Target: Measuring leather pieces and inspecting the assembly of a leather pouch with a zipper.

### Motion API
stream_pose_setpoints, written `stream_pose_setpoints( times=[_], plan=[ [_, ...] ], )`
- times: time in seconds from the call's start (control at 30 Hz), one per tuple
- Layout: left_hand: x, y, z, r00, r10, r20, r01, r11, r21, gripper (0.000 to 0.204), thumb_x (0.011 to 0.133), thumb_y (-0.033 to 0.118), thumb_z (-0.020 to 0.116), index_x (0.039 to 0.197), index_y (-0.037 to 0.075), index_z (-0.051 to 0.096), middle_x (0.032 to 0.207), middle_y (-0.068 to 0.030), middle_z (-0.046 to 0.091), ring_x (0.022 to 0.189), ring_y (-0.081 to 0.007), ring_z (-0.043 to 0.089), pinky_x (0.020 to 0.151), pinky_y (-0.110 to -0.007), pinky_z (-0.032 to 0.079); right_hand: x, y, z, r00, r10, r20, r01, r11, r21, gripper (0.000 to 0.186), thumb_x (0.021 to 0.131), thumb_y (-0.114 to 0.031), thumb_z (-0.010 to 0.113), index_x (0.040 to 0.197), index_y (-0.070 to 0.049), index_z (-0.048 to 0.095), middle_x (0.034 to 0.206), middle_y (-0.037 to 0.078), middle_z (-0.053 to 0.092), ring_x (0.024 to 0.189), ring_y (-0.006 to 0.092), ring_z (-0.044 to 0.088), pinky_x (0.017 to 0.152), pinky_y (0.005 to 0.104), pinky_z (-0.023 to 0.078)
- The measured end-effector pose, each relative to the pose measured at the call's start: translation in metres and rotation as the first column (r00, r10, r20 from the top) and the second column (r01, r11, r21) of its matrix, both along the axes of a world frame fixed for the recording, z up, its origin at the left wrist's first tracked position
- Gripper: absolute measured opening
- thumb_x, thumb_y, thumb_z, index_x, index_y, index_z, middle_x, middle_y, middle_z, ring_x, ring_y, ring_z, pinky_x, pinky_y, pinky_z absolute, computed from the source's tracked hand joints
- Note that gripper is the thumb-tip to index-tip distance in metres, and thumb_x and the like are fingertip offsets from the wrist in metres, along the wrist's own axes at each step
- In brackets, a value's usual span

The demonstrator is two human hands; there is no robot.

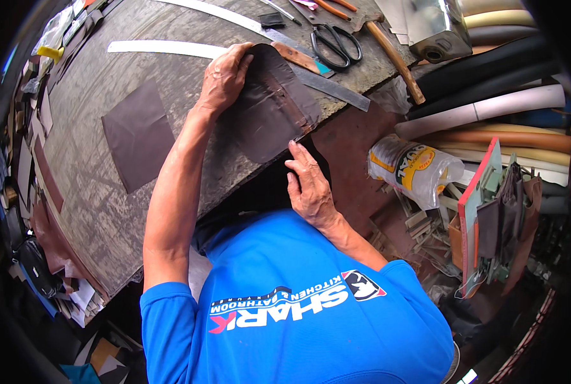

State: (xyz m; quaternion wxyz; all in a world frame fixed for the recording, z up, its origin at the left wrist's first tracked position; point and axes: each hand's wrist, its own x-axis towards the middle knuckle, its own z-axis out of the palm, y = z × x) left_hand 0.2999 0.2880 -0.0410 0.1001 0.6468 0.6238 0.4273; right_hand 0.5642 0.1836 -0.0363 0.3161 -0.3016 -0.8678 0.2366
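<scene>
A dark brown sheet, like leather or vinyl (pixel 250 125), lies on the worktable by its near right edge. My left hand (pixel 222 78) is closed on its far left edge, fingers curled over the material. Fingers apart and fairly straight, my right hand (pixel 309 182) is at the sheet's near right corner; its fingertips are at the edge, and I cannot tell how firmly they touch. A worn strip runs along the sheet's right part. Left of my left forearm, a second dark brown piece (pixel 138 137) lies flat on the table.
Beyond the sheet lie metal rulers (pixel 164 47), black-handled scissors (pixel 336 49) and a wooden-handled tool (pixel 395 61). A metal can (pixel 440 38) stands at the table's far right. Rolls of material (pixel 490 112) and a clear plastic container (pixel 413 163) are right of the table.
</scene>
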Motion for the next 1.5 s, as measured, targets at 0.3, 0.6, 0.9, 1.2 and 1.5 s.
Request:
stream_pose_setpoints(
  times=[0.3, 0.6, 0.9, 1.2, 1.5],
  plan=[
    [0.002, -0.001, -0.002, 1.0, 0.016, 0.0, -0.016, 1.0, 0.022, 0.024, 0.094, 0.015, 0.054, 0.115, 0.005, 0.059, 0.105, -0.0157, 0.064, 0.098, -0.036, 0.062, 0.084, -0.042, 0.05, -0.009, -0.005, 0.004, 0.999, -0.043, -0.018, 0.041, 0.996, -0.08, 0.036, 0.085, 0.006, 0.057, 0.119, 0.007, 0.045, 0.143, 0.031, 0.037, 0.126, 0.045, 0.046, 0.1, 0.0413, 0.047],
    [0.0, -0.001, -0.001, 1.0, 0.005, -0.01, -0.005, 0.999, 0.036, 0.024, 0.094, 0.015, 0.055, 0.115, 0.005, 0.059, 0.105, -0.0155, 0.064, 0.099, -0.0359, 0.062, 0.085, -0.042, 0.049, -0.014, -0.02, -0.004, 0.981, 0.032, 0.19, -0.058, 0.989, 0.137, 0.028, 0.087, 0.002, 0.057, 0.114, 0.006, 0.052, 0.14, 0.027, 0.045, 0.127, 0.0419, 0.048, 0.102, 0.0457, 0.045],
    [0.001, 0.0, -0.003, 1.0, 0.014, -0.022, -0.013, 0.999, 0.043, 0.024, 0.094, 0.015, 0.054, 0.115, 0.006, 0.06, 0.104, -0.0156, 0.065, 0.098, -0.036, 0.062, 0.084, -0.042, 0.049, -0.015, -0.018, 0.013, 0.95, 0.087, 0.299, -0.151, 0.968, 0.199, 0.022, 0.086, -0.007, 0.055, 0.106, 0.002, 0.058, 0.136, 0.019, 0.053, 0.12, 0.0372, 0.054, 0.1, 0.0455, 0.044],
    [0.003, 0.001, -0.003, 0.999, 0.034, -0.024, -0.034, 0.999, -0.014, 0.025, 0.095, 0.016, 0.055, 0.117, 0.006, 0.058, 0.108, -0.0155, 0.063, 0.102, -0.036, 0.061, 0.087, -0.041, 0.048, 0.057, 0.088, 0.057, 0.928, -0.32, -0.19, 0.28, 0.937, -0.211, 0.025, 0.089, -0.001, 0.06, 0.114, -0.002, 0.057, 0.107, 0.014, 0.065, 0.09, 0.0204, 0.065, 0.076, 0.0313, 0.054],
    [0.006, -0.003, 0.008, 1.0, 0.015, 0.015, -0.014, 0.998, -0.061, 0.027, 0.095, 0.015, 0.054, 0.119, 0.005, 0.058, 0.108, -0.017, 0.063, 0.104, -0.0356, 0.06, 0.09, -0.041, 0.046, 0.197, 0.286, 0.053, 0.863, -0.451, 0.228, 0.387, 0.88, 0.276, 0.019, 0.086, -0.015, 0.064, 0.097, 0.0, 0.058, 0.105, 0.018, 0.06, 0.088, 0.0333, 0.061, 0.079, 0.0387, 0.052]
  ],
)
